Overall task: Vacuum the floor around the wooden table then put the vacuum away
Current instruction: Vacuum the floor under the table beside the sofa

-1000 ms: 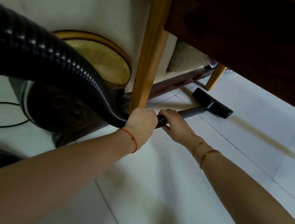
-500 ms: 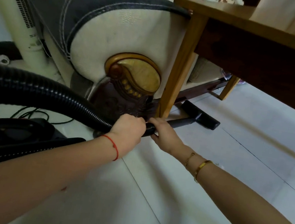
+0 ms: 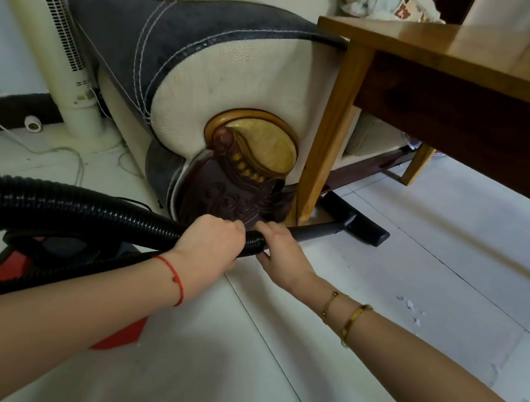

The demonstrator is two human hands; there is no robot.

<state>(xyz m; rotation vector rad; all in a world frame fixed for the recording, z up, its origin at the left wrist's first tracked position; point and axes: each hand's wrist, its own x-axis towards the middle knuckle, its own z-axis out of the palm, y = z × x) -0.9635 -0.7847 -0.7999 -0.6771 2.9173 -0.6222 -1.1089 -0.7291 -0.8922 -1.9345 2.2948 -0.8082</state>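
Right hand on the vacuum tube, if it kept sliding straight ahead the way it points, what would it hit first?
Probably the near table leg. The right hand points along the vacuum tube, which passes close beside that leg's foot toward the floor nozzle. Depth is unclear, so it might slip past.

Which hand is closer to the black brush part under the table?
The right hand. It grips the wand just behind the floor nozzle; the left hand grips the ribbed hose farther back.

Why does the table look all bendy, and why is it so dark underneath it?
In the head view, the wide lens bends the wooden table and fan tower near the picture's edges; the tabletop blocks the light, so its underside is dark; the top has a shiny glare; both arms cast soft shadows on the floor.
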